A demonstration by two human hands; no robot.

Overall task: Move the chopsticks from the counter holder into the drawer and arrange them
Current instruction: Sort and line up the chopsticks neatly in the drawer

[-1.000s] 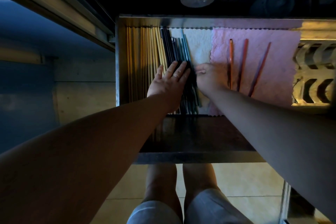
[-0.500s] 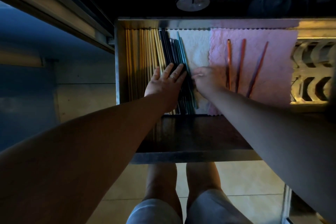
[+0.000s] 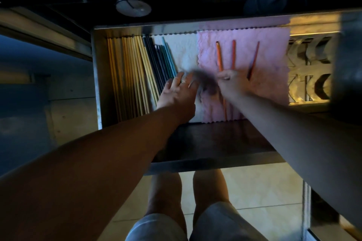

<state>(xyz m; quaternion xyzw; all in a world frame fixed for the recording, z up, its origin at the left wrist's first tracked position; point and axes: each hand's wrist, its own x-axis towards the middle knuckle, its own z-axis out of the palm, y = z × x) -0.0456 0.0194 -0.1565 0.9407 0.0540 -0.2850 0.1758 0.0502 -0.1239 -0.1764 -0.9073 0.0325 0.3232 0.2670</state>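
Chopsticks fill the left part of the open drawer [image 3: 97, 76], lying side by side and running near to far: pale yellow wooden ones [image 3: 129, 72] against the left wall, then a band of dark and blue-green ones [image 3: 159, 60] just to their right. Three orange chopsticks [image 3: 233, 54] lie apart from these on a pink cloth [image 3: 272, 55] further right, fanned slightly, the rightmost tilted. A white cloth [image 3: 183, 47] lines the drawer floor between the dark chopsticks and the pink cloth. No writing or label can be read.

The left hand [image 3: 179, 94] rests flat at the near end of the dark chopsticks, fingers spread, a ring on one finger. The right hand [image 3: 230, 82] sits on the pink cloth over the near ends of the orange chopsticks; its fingers look curled, but whether they grip anything cannot be told. A dark blur lies between the two hands.

To the right of the drawer is a metal rack [image 3: 309, 76] with curved slots.
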